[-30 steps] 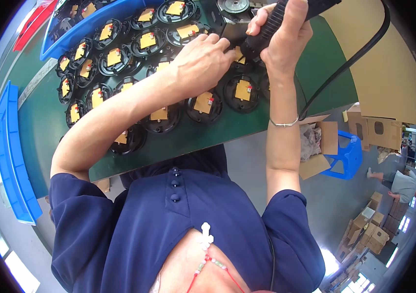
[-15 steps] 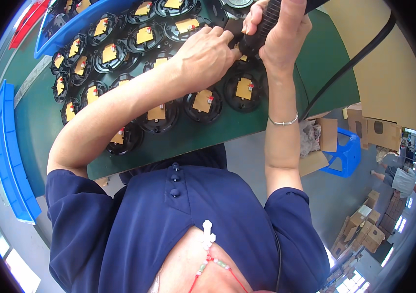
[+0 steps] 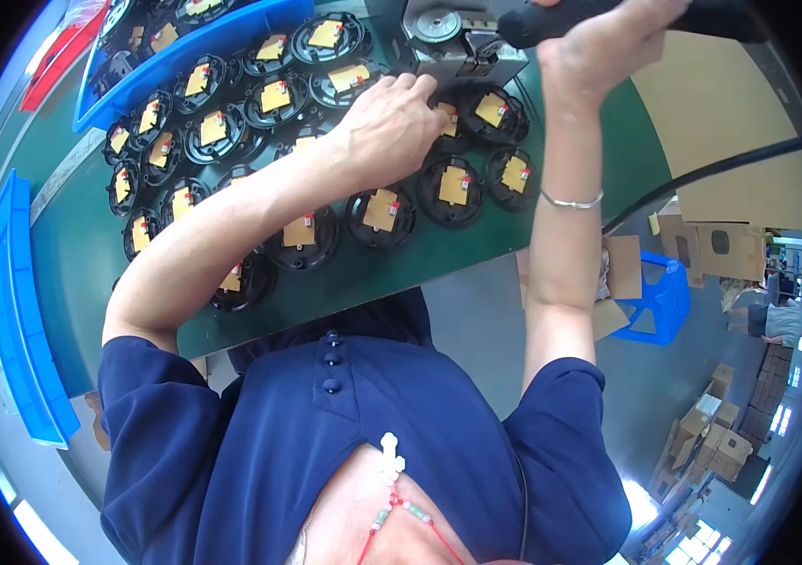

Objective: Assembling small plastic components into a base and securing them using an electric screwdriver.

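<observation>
My right hand [image 3: 608,47] is closed around a black electric screwdriver [image 3: 537,25], held nearly level above the far right of the bench; its bit cannot be made out. My left hand [image 3: 387,122] has its fingers bent at the left edge of a round black housing [image 3: 450,122] with a yellow board on it; the hand covers part of that housing, and some fingertips are hidden. Just right of it lies another such housing [image 3: 495,111]. Nearer to me are more of them, including one housing [image 3: 451,191] below my left hand.
Rows of these housings cover the green bench [image 3: 363,273]. Behind them stand a blue bin [image 3: 222,49] of parts and a metal device [image 3: 462,56] with a round disc. A black cord [image 3: 702,169] hangs at the right. A blue stool [image 3: 655,301] stands beside boxes on the floor.
The screwdriver has lifted off the housing by my left hand and swung from upright to nearly level, up and to the right. My left hand has shifted slightly left.
</observation>
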Motion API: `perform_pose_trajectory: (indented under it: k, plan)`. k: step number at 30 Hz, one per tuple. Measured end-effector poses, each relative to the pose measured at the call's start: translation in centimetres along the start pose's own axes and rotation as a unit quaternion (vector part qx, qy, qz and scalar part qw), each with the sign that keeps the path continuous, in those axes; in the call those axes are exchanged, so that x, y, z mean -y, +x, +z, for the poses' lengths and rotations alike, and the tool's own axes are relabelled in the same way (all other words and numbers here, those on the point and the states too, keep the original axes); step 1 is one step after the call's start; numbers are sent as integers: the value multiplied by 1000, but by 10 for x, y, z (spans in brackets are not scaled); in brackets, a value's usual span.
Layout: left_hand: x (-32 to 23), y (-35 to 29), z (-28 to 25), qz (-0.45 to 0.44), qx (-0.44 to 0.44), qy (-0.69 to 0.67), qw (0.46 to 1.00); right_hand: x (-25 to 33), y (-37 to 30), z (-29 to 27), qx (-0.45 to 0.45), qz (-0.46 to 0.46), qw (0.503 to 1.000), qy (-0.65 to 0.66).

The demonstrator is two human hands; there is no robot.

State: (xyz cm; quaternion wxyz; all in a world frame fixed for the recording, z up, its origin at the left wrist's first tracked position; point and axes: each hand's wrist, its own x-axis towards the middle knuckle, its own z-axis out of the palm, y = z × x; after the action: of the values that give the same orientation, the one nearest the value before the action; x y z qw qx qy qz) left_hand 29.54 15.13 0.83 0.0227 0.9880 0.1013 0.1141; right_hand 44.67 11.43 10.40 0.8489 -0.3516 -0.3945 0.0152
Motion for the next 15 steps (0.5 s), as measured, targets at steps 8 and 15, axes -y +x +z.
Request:
perform_pose_trajectory:
  k: [8, 15]
  plan:
    - [-4, 4, -5, -5, -81, -70, 994, 3, 2, 0, 54, 66, 994, -75]
    - [-14, 15, 11, -5, -99, -70, 993, 16, 4, -21, 26, 88, 995, -26]
